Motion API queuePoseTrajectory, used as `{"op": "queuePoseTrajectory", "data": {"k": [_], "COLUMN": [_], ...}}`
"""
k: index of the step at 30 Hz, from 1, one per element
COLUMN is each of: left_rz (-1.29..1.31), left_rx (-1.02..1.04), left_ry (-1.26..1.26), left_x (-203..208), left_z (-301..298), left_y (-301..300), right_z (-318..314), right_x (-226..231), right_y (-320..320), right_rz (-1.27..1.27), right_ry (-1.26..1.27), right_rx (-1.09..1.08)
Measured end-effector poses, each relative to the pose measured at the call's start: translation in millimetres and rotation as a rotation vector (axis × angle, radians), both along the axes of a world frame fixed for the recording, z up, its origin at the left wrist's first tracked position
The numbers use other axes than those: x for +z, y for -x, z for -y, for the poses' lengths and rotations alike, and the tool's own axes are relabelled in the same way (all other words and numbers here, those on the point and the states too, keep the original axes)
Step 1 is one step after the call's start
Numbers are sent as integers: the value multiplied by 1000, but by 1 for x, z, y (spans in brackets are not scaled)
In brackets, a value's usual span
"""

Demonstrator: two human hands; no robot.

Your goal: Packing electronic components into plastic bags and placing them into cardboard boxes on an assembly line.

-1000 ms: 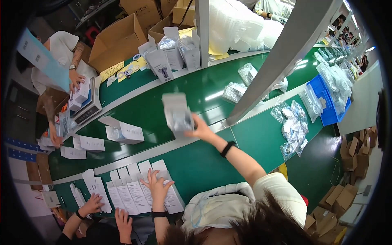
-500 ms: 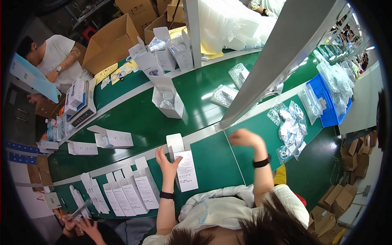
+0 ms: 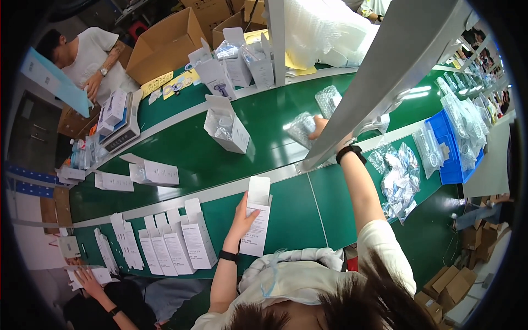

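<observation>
My left hand (image 3: 242, 221) is closed round an upright white carton (image 3: 256, 228) with its top flap raised. The thumb lies across the printed face. My right arm stretches forward past the grey post, and my right hand (image 3: 317, 127), partly hidden by it, grips the edge of a bubble-wrap pouch (image 3: 300, 130) on the green belt. A second bubble-wrap pouch (image 3: 328, 100) lies just beyond. Left of my left hand, several white cartons (image 3: 175, 245) stand in a row with flaps up.
The slanting grey post (image 3: 379, 82) rises beside my right arm. An open carton with a clear-bagged item (image 3: 226, 129) stands on the belt (image 3: 181, 143). Clear bags (image 3: 400, 179) and a blue bin (image 3: 454, 148) lie to the right. Co-workers sit at far left and lower left.
My right hand has reached forward from above the near bench to the bubble-wrap pouch. My left hand has closed on the carton, which stands slightly farther right. The lower-left co-worker's hands have moved.
</observation>
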State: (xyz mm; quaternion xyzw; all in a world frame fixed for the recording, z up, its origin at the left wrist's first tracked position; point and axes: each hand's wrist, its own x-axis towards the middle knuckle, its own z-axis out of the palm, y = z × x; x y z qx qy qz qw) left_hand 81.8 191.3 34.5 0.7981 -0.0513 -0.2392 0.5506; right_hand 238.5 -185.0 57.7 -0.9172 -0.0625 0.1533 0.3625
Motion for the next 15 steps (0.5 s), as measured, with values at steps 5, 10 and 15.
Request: {"op": "queuePoseTrajectory", "data": {"k": [5, 10, 15], "left_rz": [67, 420, 366], "left_rx": [202, -28, -195], "left_ry": [185, -107, -121], "left_x": [35, 84, 104], "left_z": [3, 8, 55], "left_y": [-2, 0, 20], "right_z": [20, -21, -101], "right_x": [-16, 83, 104], "right_y": [64, 181, 193], "right_rz": [386, 437, 361], "right_ry": [-39, -1431, -1476], "right_rx": [-592, -924, -1042]}}
